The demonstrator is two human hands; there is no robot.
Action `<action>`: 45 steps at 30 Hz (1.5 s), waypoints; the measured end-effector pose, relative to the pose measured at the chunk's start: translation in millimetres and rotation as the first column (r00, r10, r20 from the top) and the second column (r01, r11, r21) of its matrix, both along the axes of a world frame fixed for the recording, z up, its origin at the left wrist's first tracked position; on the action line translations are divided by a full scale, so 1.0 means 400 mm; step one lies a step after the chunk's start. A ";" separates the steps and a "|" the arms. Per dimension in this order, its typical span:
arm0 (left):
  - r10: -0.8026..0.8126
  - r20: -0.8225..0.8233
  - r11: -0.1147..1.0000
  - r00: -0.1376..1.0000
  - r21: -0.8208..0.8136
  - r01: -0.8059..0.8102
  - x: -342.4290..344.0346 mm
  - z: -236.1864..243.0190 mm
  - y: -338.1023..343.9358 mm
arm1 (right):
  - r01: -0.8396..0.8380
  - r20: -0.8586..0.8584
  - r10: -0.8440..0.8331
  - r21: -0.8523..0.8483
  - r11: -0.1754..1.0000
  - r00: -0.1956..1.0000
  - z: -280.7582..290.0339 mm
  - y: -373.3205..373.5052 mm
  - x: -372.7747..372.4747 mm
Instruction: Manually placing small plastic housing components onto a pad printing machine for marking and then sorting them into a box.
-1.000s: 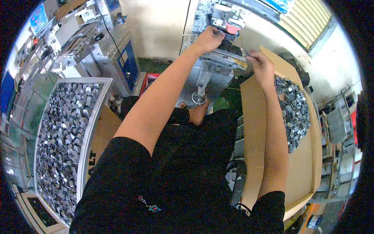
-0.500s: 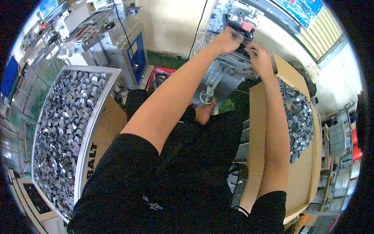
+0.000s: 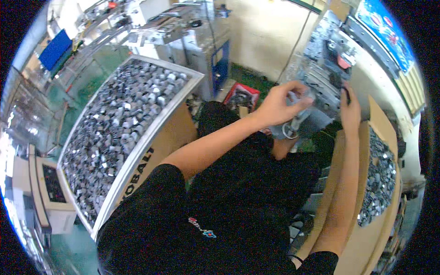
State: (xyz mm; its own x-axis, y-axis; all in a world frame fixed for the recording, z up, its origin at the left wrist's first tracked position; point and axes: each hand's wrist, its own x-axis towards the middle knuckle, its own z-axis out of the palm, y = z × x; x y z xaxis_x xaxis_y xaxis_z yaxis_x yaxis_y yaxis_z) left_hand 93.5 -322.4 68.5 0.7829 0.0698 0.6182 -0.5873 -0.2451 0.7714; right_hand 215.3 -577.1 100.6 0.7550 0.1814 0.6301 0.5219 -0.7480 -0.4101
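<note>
My left hand (image 3: pixel 283 104) is in front of the machine's metal bed (image 3: pixel 321 85), thumb and curled fingers apart, with nothing I can make out between them. At the machine's right side is my right hand (image 3: pixel 351 112), its fingers bent together beside a small dark piece whose shape is blurred. Behind both hands, the machine carries a dark tool head with a red-pink part (image 3: pixel 343 62). To the left stands a light-rimmed box (image 3: pixel 145 134) heaped with small curved grey metal pieces (image 3: pixel 123 117). Under my right forearm sits an open cardboard box (image 3: pixel 355 238) with similar metal pieces (image 3: pixel 379 176).
A red tray (image 3: pixel 251 90) with dark parts lies on the floor beyond my legs. A grey machine cabinet with a blue panel (image 3: pixel 221 62) stands at the back left. My bare foot (image 3: pixel 282 149) is below the machine, near a white ring (image 3: pixel 289 130).
The view has swung left, so the scene sits further right. My left hand has drawn back from the tool head toward me, its fingers opening. My right hand has moved lower beside the machine.
</note>
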 end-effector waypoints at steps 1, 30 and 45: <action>0.045 0.003 0.996 0.999 0.083 -0.045 -0.028 -0.018 0.049 | 0.035 0.054 -0.033 -0.034 0.999 0.998 -0.010 -0.016 0.011; 0.837 -0.184 0.523 0.515 0.545 -0.655 -0.351 -0.133 1.006 | 0.368 0.405 -0.203 -0.384 0.847 0.891 -0.086 0.009 -0.053; 0.853 -0.192 0.478 0.485 0.659 -0.581 -0.277 -0.161 1.031 | 0.052 0.325 0.045 -0.282 0.958 0.945 -0.088 -0.032 -0.081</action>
State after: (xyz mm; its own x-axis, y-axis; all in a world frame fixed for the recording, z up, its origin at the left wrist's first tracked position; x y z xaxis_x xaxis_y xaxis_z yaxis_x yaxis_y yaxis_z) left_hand -17.3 90.2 3.9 0.7432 0.5729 0.3457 0.3620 -0.7787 0.5124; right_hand 182.7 -589.8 65.6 0.5184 0.3864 0.7629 0.5874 -0.8093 0.0108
